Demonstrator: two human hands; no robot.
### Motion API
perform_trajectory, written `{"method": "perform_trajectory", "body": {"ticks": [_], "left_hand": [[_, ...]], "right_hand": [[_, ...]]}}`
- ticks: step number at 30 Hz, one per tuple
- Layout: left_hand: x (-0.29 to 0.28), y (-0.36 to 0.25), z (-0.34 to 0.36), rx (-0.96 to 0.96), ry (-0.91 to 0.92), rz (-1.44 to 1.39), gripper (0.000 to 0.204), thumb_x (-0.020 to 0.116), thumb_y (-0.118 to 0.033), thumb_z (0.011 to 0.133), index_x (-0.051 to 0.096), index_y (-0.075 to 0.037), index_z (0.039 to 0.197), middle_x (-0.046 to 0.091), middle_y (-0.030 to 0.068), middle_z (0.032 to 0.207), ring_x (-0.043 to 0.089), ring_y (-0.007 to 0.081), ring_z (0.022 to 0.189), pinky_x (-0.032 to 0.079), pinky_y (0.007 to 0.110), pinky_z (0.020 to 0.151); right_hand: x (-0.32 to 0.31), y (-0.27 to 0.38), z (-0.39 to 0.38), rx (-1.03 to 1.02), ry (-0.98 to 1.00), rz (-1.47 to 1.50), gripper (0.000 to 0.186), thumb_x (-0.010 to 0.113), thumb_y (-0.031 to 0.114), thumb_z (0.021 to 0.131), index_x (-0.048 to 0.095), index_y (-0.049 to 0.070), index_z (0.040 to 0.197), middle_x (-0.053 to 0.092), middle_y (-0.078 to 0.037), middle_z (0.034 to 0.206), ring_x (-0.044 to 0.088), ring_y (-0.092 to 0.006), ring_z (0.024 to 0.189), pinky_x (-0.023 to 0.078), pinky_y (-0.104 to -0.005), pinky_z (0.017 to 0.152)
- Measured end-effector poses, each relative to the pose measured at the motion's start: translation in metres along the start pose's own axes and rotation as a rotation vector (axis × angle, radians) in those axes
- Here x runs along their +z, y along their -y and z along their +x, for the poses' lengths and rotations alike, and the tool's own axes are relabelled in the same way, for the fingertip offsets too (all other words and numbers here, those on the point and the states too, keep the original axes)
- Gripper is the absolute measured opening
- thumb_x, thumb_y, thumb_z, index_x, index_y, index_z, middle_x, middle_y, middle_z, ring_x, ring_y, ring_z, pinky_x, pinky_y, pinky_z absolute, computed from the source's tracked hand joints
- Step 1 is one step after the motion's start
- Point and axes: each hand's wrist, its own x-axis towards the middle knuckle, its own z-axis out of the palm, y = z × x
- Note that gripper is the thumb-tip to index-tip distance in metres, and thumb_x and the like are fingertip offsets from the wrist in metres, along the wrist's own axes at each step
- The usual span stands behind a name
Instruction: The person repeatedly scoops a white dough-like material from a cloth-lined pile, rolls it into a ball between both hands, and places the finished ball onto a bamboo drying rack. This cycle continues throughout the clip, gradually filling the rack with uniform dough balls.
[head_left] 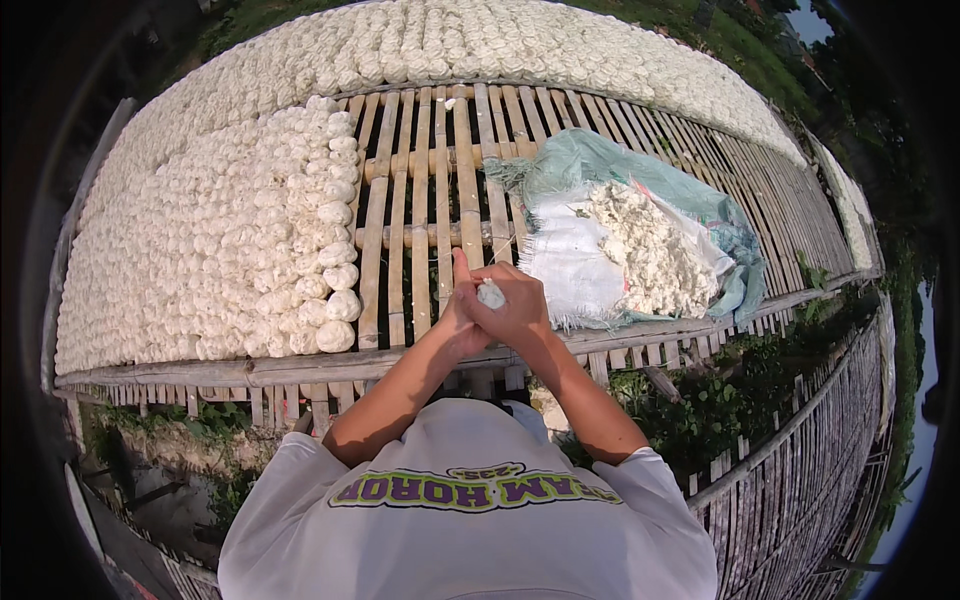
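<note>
My left hand and my right hand are pressed together above the near edge of the slatted rack. Between them is a white doughy lump; only a small part of it shows among the fingers. My left thumb sticks up, while the right fingers wrap over the lump. Just right of my hands, a crumbly heap of off-white pulp lies on an opened white woven sack with a green woven sheet around it. To the left, rows of rounded white balls sit packed closely together.
The bamboo rack has gaps between its slats. A bamboo pole runs along its near edge. More white balls cover the far strip. Another slatted bamboo panel stands at the lower right, beside green plants.
</note>
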Motion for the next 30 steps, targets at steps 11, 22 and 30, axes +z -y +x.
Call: {"method": "perform_trajectory", "body": {"ticks": [11,22,30], "left_hand": [[-0.017,-0.020,-0.021,0.228,-0.081,0.129,0.083,0.035,-0.085,0.100,0.051,-0.015,0.141,0.065,0.0151,0.128,0.065,0.0304,0.125,0.054,0.050,0.104],[-0.024,-0.020,-0.030,0.242,-0.071,0.179,0.098,0.029,-0.090,0.096,0.057,-0.005,0.137,0.066,0.0190,0.129,0.068,0.0291,0.114,0.056,0.041,0.098],[-0.015,-0.020,-0.034,0.166,-0.203,0.044,0.087,0.035,-0.090,0.095,0.062,-0.013,0.125,0.070,0.0089,0.114,0.069,0.0258,0.111,0.054,0.047,0.094]], "right_hand": [[0.031,0.011,0.003,0.055,-0.223,0.351,0.026,0.077,0.019,0.097,0.077,0.001,0.115,0.076,-0.013,0.104,0.072,-0.0204,0.096,0.055,-0.0323,0.087],[0.041,0.021,-0.001,0.089,-0.154,0.508,0.038,0.077,0.034,0.096,0.075,0.000,0.113,0.072,-0.016,0.107,0.071,-0.0269,0.098,0.054,-0.0357,0.085],[0.045,0.025,-0.005,0.243,-0.220,0.493,0.021,0.076,0.017,0.096,0.076,-0.001,0.106,0.072,-0.010,0.097,0.068,-0.0196,0.090,0.053,-0.0320,0.081]]}}
